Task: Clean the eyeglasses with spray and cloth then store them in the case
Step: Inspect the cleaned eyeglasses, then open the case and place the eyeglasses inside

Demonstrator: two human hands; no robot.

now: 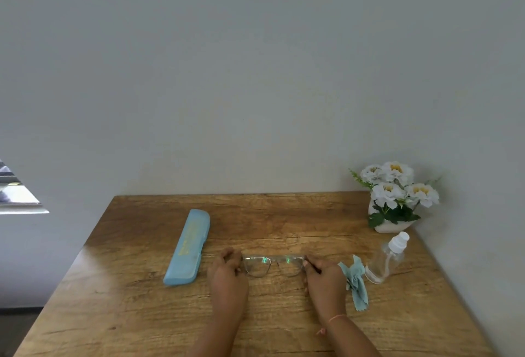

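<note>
Hands, left (pixel 227 270) and right (pixel 324 271), each pinch an end of the eyeglasses (pixel 273 265)

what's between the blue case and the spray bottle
In the head view: the eyeglasses, held at each end by the left hand and right hand, then the crumpled cloth beside the spray bottle.
</note>
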